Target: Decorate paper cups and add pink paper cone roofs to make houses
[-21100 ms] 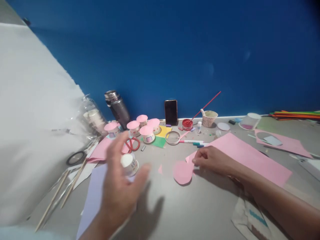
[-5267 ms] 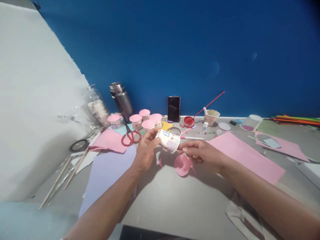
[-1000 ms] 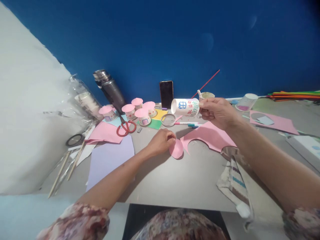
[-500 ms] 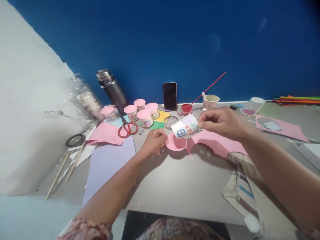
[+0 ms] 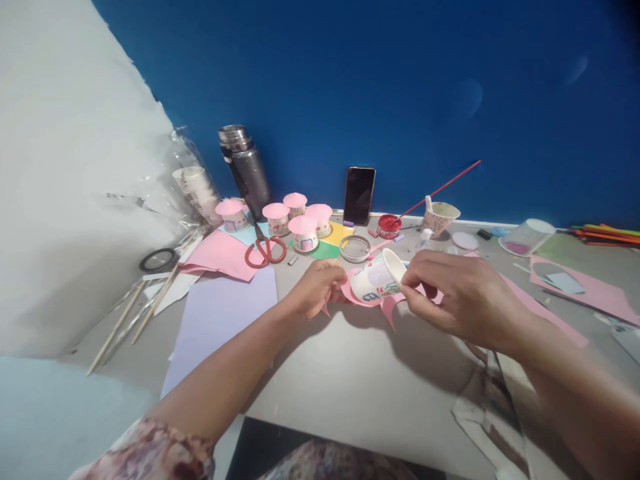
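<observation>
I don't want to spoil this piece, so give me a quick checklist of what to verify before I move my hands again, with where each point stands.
1. Grip of the right hand on the cup: ok, fingers near its rim.
2. Grip of the left hand on the pink circle: ok, fingers at its edge.
3. Cup standing upright: not ok, it is tilted, mouth up toward the right hand.
4. Cup base centred on the circle: cannot tell, the cup hides that part.
5. Path clear of the scissors: ok, they lie beyond the left hand, apart from it.
6. Red tub upright: ok.
</observation>
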The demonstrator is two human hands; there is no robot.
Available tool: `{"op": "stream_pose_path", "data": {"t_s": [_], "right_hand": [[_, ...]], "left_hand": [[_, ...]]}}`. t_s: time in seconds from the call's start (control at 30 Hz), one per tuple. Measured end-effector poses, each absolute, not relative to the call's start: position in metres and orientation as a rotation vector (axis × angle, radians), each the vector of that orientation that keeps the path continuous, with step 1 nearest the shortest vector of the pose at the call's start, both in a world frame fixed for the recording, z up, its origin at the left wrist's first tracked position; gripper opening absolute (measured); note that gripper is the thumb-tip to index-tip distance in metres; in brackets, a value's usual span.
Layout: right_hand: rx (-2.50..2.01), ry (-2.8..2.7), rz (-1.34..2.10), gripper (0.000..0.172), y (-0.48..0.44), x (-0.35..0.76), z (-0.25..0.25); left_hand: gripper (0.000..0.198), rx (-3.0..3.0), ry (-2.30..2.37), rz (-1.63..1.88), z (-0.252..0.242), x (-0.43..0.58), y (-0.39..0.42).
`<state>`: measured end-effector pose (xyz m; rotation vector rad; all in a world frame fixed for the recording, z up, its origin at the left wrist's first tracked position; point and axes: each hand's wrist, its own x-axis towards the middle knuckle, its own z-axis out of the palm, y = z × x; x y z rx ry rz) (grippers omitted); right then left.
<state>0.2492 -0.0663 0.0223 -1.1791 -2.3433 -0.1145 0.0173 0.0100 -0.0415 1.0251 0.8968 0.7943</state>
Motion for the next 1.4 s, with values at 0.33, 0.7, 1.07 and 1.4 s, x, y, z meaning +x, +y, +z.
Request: {"op": "stream_pose_path", "data": {"t_s": [0.33, 0.7, 1.07, 1.4], "right_hand": [[-1.221, -2.401, -0.329, 0.024, -0.07, 0.244, 0.02], [-1.197, -2.433, -0.483, 0.027, -0.07, 0.239, 0.016], [-1.137, -2.426, -0.579, 0.028, -0.072, 0.236, 0.017], [-1.081, -2.447, -0.651, 0.033, -0.074, 0.232, 0.015]], "left_hand": [[0.022, 0.684, 0.78, 0.724, -0.041, 0.018, 0.009], [0.066, 0.622, 0.558, 0.52, -0.051, 0.026, 0.002], [0.071, 0.606, 0.483, 0.512, -0.049, 0.021, -0.001], [0.066, 0.616, 0.51, 0.532, -0.048, 0.025, -0.006]]}}
